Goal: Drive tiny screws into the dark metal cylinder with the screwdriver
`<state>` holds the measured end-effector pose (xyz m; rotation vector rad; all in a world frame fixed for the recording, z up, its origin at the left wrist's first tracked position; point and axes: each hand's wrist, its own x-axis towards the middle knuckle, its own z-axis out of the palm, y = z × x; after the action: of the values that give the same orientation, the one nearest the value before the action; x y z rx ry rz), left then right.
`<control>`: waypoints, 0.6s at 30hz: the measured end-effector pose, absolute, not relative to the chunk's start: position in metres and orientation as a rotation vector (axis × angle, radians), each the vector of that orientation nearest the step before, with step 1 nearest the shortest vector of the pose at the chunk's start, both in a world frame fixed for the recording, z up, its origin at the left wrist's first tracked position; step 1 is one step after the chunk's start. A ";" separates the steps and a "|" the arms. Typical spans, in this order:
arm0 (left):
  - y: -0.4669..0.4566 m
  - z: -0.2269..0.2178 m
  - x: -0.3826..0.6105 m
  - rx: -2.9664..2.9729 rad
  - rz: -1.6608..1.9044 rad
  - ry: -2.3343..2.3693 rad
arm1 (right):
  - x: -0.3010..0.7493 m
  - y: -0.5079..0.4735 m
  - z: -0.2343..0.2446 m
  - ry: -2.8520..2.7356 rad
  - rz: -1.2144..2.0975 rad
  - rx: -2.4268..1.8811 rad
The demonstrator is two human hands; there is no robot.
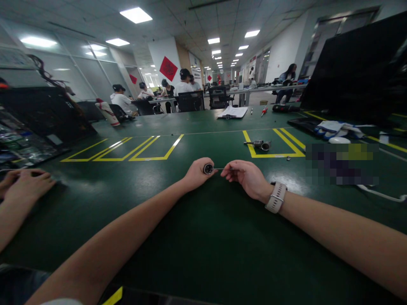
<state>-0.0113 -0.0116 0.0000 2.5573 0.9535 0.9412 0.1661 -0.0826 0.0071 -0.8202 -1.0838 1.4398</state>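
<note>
Above the middle of the green table, my left hand [196,174] is closed around a small round part [208,169] with a dark, hollow-looking end and a metallic rim. My right hand [243,176], with a pale watch strap on the wrist, pinches a thin metal rod-like tool [218,169]. Its shaft points left and meets the round part's side; my fingers hide its other end. Beyond my right hand, a metal assembly with a round ring [259,145] lies inside a yellow-taped rectangle. A tiny metal piece [288,158] rests just outside the tape.
More yellow-taped rectangles [152,148] mark the table at left. Another person's hand [28,184] rests at the left edge. A clipboard [233,112] and a red-handled tool [264,111] lie at the back. Gloves [338,128], a white mouse [339,140] and a black monitor [352,67] occupy the right.
</note>
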 end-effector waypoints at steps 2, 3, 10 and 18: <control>-0.011 0.000 -0.011 2.525 0.902 0.892 | 0.166 -0.082 0.008 -1.071 1.453 -0.820; -0.011 -0.001 -0.010 2.520 0.883 0.867 | 0.166 -0.083 0.008 -1.070 1.454 -0.820; -0.009 -0.004 -0.011 2.608 0.927 1.006 | 0.164 -0.086 0.005 -1.133 1.265 -0.836; -0.010 -0.003 -0.010 2.755 0.842 1.077 | 0.162 -0.089 0.007 -1.181 1.255 -0.908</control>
<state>-0.0100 -0.0103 -0.0025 2.7549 1.0774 0.8425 0.1623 -0.0886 0.0075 -0.9084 -1.1810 1.2553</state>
